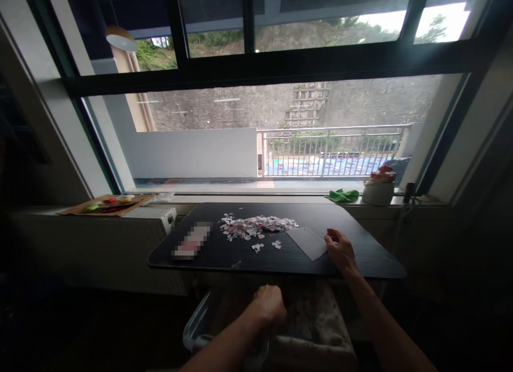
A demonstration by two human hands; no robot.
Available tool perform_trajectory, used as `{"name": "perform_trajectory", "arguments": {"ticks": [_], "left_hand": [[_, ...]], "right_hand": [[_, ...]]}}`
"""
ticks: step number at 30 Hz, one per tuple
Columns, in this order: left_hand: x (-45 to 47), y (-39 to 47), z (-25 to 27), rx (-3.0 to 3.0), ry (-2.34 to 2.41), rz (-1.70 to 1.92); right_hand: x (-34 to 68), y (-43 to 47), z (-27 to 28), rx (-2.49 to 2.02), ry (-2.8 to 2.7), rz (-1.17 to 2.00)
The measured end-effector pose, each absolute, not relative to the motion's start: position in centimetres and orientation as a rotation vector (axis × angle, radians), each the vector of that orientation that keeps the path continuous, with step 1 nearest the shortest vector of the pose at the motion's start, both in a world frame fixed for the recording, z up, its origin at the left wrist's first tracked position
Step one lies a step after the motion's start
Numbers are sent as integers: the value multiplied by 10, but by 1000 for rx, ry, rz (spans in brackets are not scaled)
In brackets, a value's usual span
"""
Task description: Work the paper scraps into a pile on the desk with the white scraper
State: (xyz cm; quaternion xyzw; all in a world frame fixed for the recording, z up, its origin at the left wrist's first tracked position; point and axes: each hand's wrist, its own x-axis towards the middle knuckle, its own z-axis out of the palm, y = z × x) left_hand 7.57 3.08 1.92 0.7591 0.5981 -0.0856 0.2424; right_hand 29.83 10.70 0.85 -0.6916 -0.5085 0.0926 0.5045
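Note:
A pile of small printed paper pieces [256, 226] lies on the dark table [224, 262], with a few pieces loose in front of it. To its right rests a flat grey sheet [308, 243] with a small hole near its far corner. My right hand [340, 250] is at the sheet's right corner, fingers loosely curved and apart, with nothing visible held. Below the table's near edge, my left hand [270, 305] is closed in a fist above a clear plastic bin [196, 318] and a stained cloth [320, 321]. Whatever the fist may hold is hidden.
A blurred-out strip [192, 241] lies on the table's left side. The windowsill carries a green cloth [342, 195] and a white container [379, 191] at right. At left, a cardboard piece [108, 206] with colourful items sits above a radiator [150, 217].

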Motion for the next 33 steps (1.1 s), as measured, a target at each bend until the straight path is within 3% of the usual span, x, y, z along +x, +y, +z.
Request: {"name": "perform_trajectory", "arguments": {"ticks": [4,8,13,23,33], "left_hand": [[72,41,15,2061,1597,-258],[58,39,11,2088,1466,-238],[53,24,16,2106,1450,-242],[19,16,21,2048,1619,-112],[49,12,11,2190,1482,-204]], "right_hand": [[303,42,-11,-1564,-1260,246],[298,-16,-53,-1796,-1324,699],[284,-26,-73,-1701,-1505,944],[236,6,-24,-1779,-1826,864],[273,-19,-57,-1892,-1751,788]]}}
